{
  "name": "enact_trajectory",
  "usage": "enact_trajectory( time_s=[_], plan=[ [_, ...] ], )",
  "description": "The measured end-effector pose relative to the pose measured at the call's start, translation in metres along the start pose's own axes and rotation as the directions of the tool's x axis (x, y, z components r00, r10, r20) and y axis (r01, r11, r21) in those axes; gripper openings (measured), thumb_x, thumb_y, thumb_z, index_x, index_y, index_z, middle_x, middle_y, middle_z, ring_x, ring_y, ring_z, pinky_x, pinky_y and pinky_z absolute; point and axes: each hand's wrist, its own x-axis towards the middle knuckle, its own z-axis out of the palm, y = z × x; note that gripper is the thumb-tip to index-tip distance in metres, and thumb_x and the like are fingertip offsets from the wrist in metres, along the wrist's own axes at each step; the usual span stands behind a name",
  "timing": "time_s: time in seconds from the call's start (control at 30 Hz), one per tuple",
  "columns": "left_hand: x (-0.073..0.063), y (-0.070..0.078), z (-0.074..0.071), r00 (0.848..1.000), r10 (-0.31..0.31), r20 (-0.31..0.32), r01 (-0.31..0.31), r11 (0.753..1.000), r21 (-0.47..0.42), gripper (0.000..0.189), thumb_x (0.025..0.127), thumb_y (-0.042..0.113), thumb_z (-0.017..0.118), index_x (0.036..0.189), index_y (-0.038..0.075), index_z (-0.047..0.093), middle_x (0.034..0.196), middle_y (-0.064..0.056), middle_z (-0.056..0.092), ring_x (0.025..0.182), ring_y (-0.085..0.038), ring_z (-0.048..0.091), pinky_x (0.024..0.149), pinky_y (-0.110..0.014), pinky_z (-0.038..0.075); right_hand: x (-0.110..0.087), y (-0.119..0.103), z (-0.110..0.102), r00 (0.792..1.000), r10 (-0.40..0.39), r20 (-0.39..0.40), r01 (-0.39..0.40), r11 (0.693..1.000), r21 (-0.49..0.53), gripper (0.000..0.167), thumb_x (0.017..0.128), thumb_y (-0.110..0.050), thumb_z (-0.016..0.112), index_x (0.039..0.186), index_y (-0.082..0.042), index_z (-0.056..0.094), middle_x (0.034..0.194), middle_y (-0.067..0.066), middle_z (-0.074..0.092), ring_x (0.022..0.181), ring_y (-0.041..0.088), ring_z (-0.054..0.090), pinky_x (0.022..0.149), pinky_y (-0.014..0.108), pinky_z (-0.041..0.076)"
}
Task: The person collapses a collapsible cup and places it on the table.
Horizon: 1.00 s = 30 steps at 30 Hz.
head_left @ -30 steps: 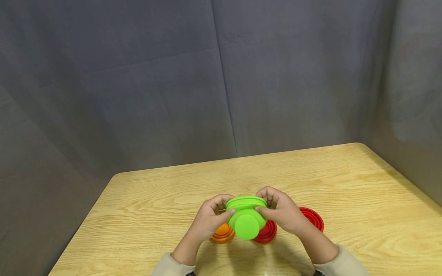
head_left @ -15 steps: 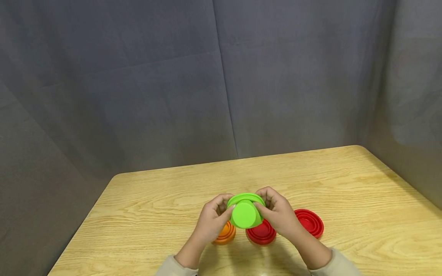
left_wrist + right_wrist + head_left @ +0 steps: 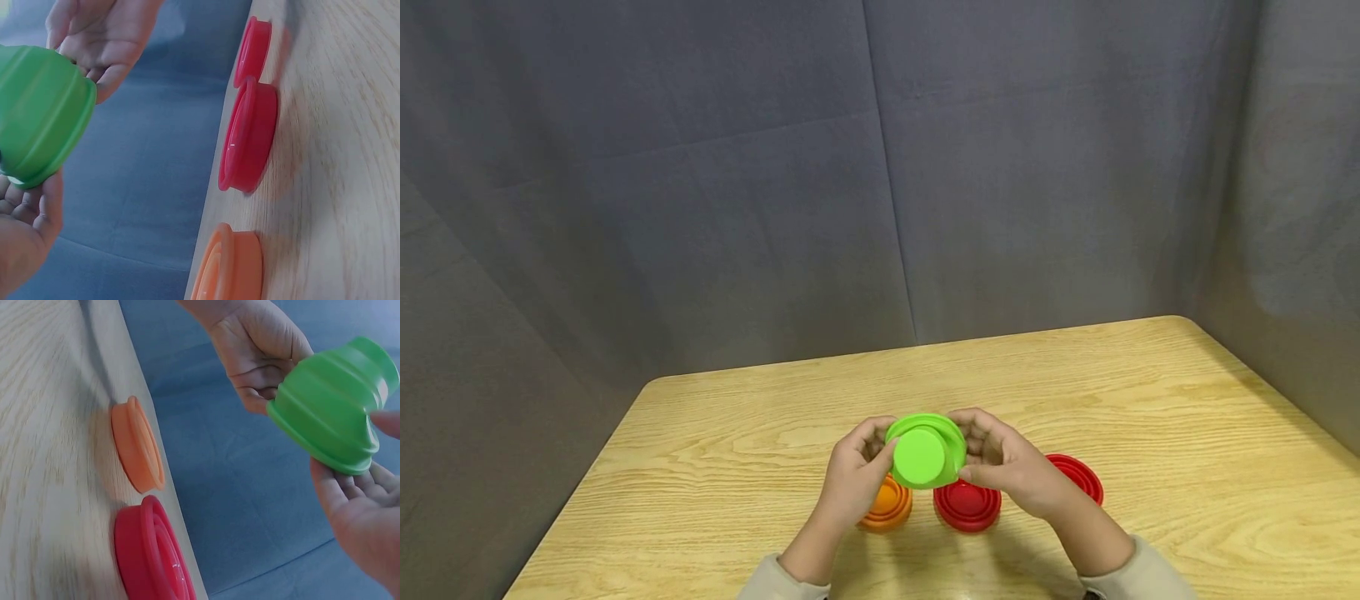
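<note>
A green collapsible cup (image 3: 919,457) is held above the table, its round base facing the head camera. The wrist views show its ridged wall extended, with a dent in the side at the right thumb. My left hand (image 3: 852,477) grips its left side, thumb near the base and fingers at the rim. My right hand (image 3: 1017,468) holds the other side, its thumb (image 3: 386,423) pressing the wall and its fingers under the rim. Below lie a flattened orange cup (image 3: 886,503) and a flattened red cup (image 3: 967,505). Another red cup (image 3: 1077,477) is partly behind the right forearm.
The orange and red cups stand in a row on the light wooden table (image 3: 760,433), rims up. Grey-blue cloth (image 3: 760,208) hangs behind the table and along both sides. The table's far edge runs below the cloth.
The green cup has tilted, so its base sits higher and faces the head camera more. Both hands have shifted it slightly left. The right thumb has moved down along its side.
</note>
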Motion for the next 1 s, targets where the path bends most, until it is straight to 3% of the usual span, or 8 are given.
enact_trajectory(
  time_s=[0.1, 0.23, 0.43, 0.63, 0.87, 1.0],
  plan=[
    [0.0, 0.001, 0.0, 1.0, 0.002, -0.005, -0.002, 1.0, -0.008, 0.021, 0.084, 0.005, 0.053, 0.103, -0.004, 0.055, 0.084, -0.012, 0.056, 0.066, -0.009, 0.05, 0.059, -0.023, 0.046, 0.0, 0.003, -0.002, 0.999, -0.015, 0.045, 0.013, 1.0, 0.026, 0.044, 0.08, 0.01, 0.049, 0.121, 0.006, 0.034, 0.111, 0.009, 0.05, 0.097, 0.019, 0.051, 0.08, 0.03, 0.044],
    [0.001, 0.002, -0.001, 1.0, -0.017, -0.003, 0.017, 1.0, -0.023, 0.02, 0.084, 0.003, 0.052, 0.102, -0.005, 0.055, 0.083, -0.013, 0.056, 0.065, -0.009, 0.05, 0.058, -0.021, 0.046, -0.001, 0.006, -0.002, 0.999, -0.001, 0.037, 0.001, 1.0, 0.02, 0.045, 0.08, 0.01, 0.051, 0.121, 0.005, 0.035, 0.109, 0.008, 0.051, 0.095, 0.018, 0.052, 0.079, 0.029, 0.045],
    [0.001, 0.002, 0.0, 0.999, -0.045, 0.005, 0.045, 0.999, -0.029, 0.018, 0.084, -0.002, 0.051, 0.101, -0.007, 0.054, 0.083, -0.015, 0.056, 0.064, -0.008, 0.049, 0.058, -0.02, 0.045, -0.002, 0.008, 0.001, 0.998, 0.053, -0.042, -0.054, 0.998, -0.031, 0.045, 0.079, 0.007, 0.055, 0.117, 0.011, 0.033, 0.103, 0.006, 0.052, 0.088, 0.015, 0.054, 0.073, 0.027, 0.047],
    [-0.001, 0.002, -0.001, 0.999, -0.042, 0.026, 0.042, 0.999, 0.01, 0.021, 0.084, 0.007, 0.054, 0.103, -0.003, 0.055, 0.08, -0.008, 0.055, 0.066, -0.01, 0.049, 0.06, -0.024, 0.046, -0.001, 0.007, 0.005, 0.984, 0.101, -0.146, -0.119, 0.985, -0.126, 0.044, 0.077, 0.006, 0.056, 0.115, 0.013, 0.034, 0.099, 0.01, 0.051, 0.082, 0.014, 0.053, 0.069, 0.026, 0.048],
    [0.0, -0.002, -0.003, 0.991, -0.079, 0.108, 0.084, 0.995, -0.05, 0.028, 0.085, 0.013, 0.054, 0.108, -0.004, 0.053, 0.084, -0.007, 0.054, 0.073, -0.012, 0.052, 0.065, -0.024, 0.047, 0.001, 0.006, 0.009, 0.953, 0.144, -0.267, -0.192, 0.968, -0.162, 0.041, 0.076, 0.007, 0.056, 0.114, 0.01, 0.04, 0.094, 0.012, 0.052, 0.077, 0.015, 0.055, 0.067, 0.028, 0.049],
    [0.0, -0.003, -0.006, 0.975, -0.103, 0.196, 0.138, 0.975, -0.172, 0.034, 0.086, 0.011, 0.051, 0.115, -0.005, 0.047, 0.09, -0.006, 0.054, 0.076, -0.012, 0.053, 0.066, -0.026, 0.047, 0.001, 0.006, 0.011, 0.927, 0.165, -0.335, -0.235, 0.955, -0.179, 0.042, 0.077, 0.001, 0.058, 0.114, 0.008, 0.041, 0.094, 0.011, 0.053, 0.077, 0.016, 0.056, 0.068, 0.028, 0.048]
  ],
)
